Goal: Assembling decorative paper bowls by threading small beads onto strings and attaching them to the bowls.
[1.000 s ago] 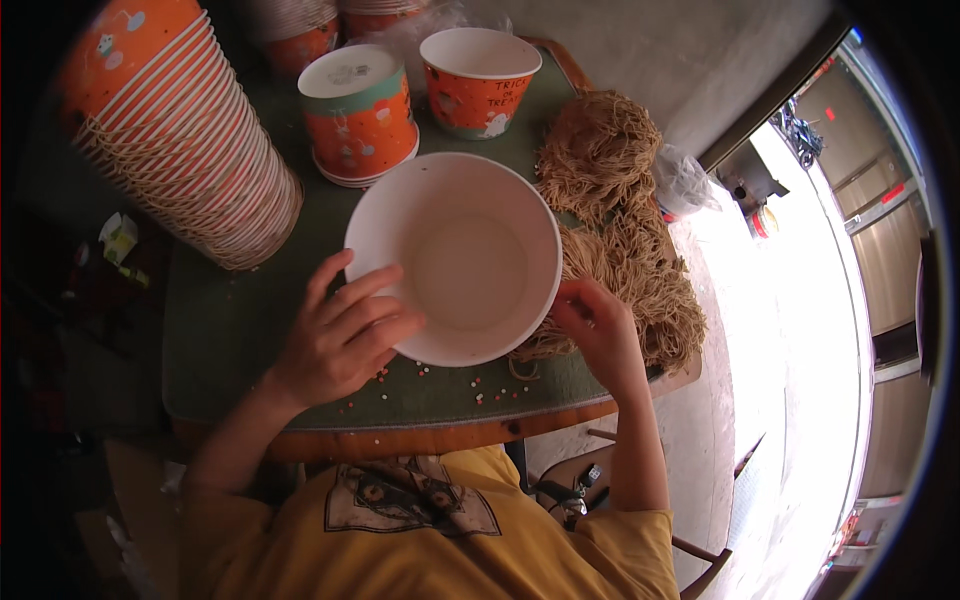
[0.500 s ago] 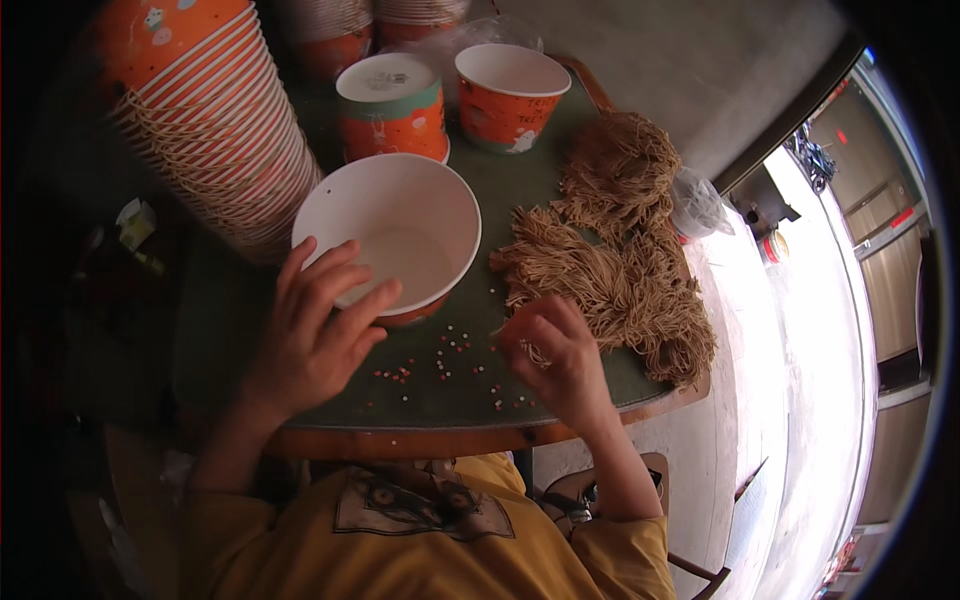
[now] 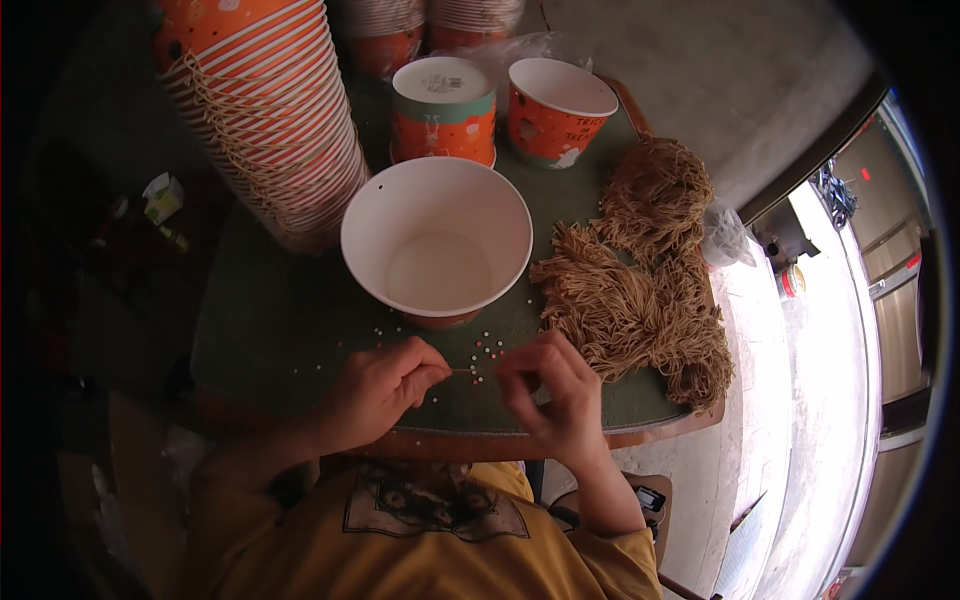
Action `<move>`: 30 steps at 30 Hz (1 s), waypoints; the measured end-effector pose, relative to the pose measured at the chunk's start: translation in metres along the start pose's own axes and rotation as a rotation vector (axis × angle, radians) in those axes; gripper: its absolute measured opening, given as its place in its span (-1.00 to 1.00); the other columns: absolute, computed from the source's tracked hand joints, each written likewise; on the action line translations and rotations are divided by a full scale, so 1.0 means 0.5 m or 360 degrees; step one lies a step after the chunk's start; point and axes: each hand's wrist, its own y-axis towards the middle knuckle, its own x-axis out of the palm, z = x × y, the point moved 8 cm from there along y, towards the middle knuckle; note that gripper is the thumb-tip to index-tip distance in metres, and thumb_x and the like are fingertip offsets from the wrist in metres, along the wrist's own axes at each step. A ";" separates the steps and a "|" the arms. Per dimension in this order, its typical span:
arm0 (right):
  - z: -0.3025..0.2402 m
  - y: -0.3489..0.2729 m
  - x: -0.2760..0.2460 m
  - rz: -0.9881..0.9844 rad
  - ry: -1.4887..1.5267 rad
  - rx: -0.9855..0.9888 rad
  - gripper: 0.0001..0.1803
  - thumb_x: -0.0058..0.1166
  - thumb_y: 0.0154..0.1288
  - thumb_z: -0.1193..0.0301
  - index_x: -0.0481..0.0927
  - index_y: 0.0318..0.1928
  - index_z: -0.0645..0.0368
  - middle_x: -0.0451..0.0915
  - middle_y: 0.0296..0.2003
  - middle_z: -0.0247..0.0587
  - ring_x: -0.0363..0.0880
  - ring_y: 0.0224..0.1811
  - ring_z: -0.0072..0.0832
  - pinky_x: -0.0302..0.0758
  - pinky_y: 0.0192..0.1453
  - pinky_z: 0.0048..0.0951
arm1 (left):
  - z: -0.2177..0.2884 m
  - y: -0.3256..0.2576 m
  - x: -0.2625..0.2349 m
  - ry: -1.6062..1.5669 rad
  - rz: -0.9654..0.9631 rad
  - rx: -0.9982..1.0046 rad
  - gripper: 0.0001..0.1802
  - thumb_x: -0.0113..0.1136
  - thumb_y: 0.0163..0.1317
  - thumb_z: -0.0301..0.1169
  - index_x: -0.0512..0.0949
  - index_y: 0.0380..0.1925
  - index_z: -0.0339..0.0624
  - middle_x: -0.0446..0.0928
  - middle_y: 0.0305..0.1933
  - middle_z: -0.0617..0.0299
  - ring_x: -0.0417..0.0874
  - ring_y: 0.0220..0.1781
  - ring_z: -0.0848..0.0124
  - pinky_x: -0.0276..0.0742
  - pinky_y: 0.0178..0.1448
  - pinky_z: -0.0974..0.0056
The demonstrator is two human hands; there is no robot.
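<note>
I judged that a sideways bump could topple the tall bucket stack (image 3: 270, 130). The left hand (image 3: 385, 385) pinched a thin string (image 3: 460, 371) in front of the open bucket (image 3: 437, 240); a loose grip might have dropped it among the scattered bits (image 3: 487, 350). The right hand (image 3: 550, 385) curled, its hold unclear to me, beside the string pile (image 3: 640, 300), which could have snagged the string

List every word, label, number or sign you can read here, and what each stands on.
Upright orange bucket at the back: dark lettering in short stacked lines on its side; I won't copy the wording.
Upturned bucket beside it: small printed mark on its white base, too small to read.
Open bucket in front: no lettering shows.
Yellow shirt: dark picture panel, no words legible.
</note>
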 end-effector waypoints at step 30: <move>0.073 0.013 -0.017 0.0514 0.0156 0.0369 -0.87 0.17 0.16 0.59 0.45 -0.39 0.23 0.43 -0.49 -0.31 0.42 -0.55 -0.62 0.39 -0.45 -0.59 | 0.090 0.130 -0.010 0.0769 0.0165 0.0447 -0.72 0.26 0.10 -0.53 0.49 -0.15 -0.19 0.54 -0.28 0.12 0.62 -0.28 0.15 0.54 -0.22 0.15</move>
